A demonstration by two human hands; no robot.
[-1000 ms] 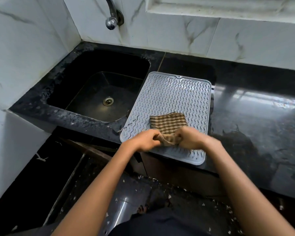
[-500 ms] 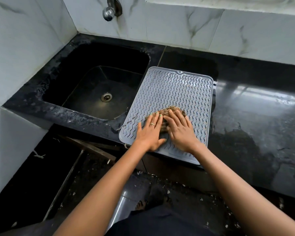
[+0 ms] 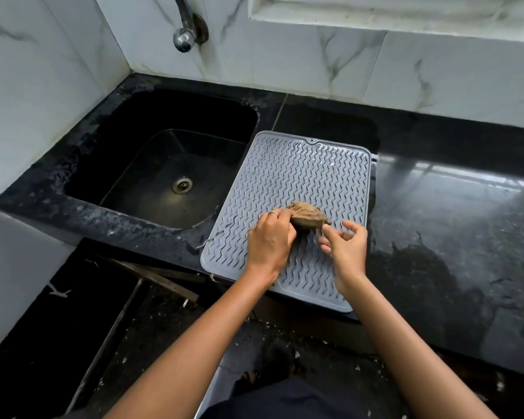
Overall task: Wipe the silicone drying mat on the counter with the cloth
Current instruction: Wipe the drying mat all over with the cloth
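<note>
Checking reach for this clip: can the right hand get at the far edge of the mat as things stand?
Probably yes. The right hand hovers open over the mat, and the ribbed surface beyond it is bare; the bunched cloth lies left of its path, under the left hand.

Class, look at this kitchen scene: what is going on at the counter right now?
A person is wiping a grey silicone drying mat beside the sink. The left hand presses a bunched brown checked cloth onto the mat's middle. The right hand hovers open beside the cloth, its grip loose. The mat's near edge overhangs the black counter.
</note>
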